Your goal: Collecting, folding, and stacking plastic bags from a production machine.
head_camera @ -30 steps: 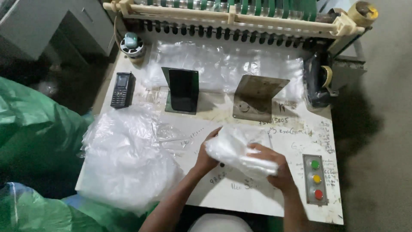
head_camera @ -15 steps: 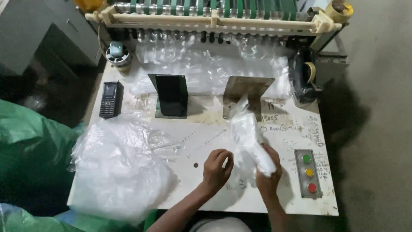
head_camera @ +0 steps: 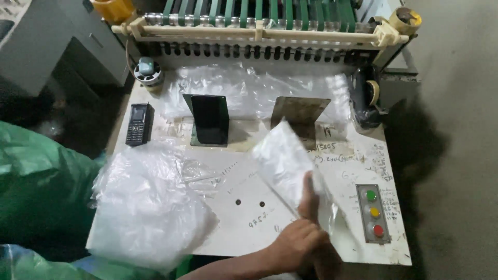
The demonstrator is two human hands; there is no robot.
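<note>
Scuffed white machine surface under a green-belted conveyor. Both hands meet at the near edge: the left hand closed around the bottom of a clear plastic bag stack, which rises tilted above it; the right hand is mostly hidden, grip unclear. Holding the edges squared would keep the sheets aligned. Left of the hands lies a heap of loose bags; just right, a three-button panel; beyond, two upright metal stops and a black handset.

A plastic bag rises from the fingers on the table. Left of them lies a bag pile; right, a button box; beyond, two brackets and a phone.
</note>
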